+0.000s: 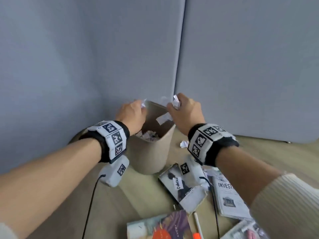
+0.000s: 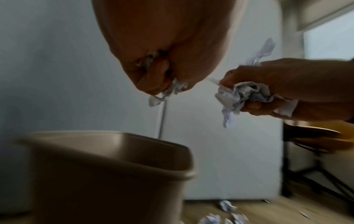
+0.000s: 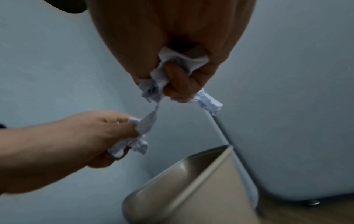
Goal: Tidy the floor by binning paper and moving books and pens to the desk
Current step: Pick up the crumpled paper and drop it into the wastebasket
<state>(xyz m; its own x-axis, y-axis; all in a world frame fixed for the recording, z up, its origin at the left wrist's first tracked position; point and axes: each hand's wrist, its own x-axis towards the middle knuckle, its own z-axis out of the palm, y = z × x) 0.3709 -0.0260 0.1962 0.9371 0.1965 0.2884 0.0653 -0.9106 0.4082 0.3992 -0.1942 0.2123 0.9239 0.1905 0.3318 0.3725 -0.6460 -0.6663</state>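
A beige bin point(image 1: 151, 152) stands in the corner with crumpled paper inside. My left hand point(image 1: 133, 111) hovers over its left rim, fingers curled round crumpled white paper point(image 2: 168, 91). My right hand point(image 1: 183, 107) is over the right rim and grips a bigger wad of paper point(image 3: 172, 75). A scrap of paper point(image 1: 164, 118) is in the air inside the bin's mouth. In the right wrist view the bin point(image 3: 191, 189) lies below both fists. Books point(image 1: 183, 185) and a white pen point(image 1: 198, 223) lie on the floor.
Another paper ball point(image 1: 184, 144) lies on the wooden floor right of the bin. Grey partition panels point(image 1: 241, 66) close off the corner. More books point(image 1: 227, 199) and an orange marker point(image 1: 196, 236) sit at bottom right. A chair point(image 2: 316, 136) shows in the left wrist view.
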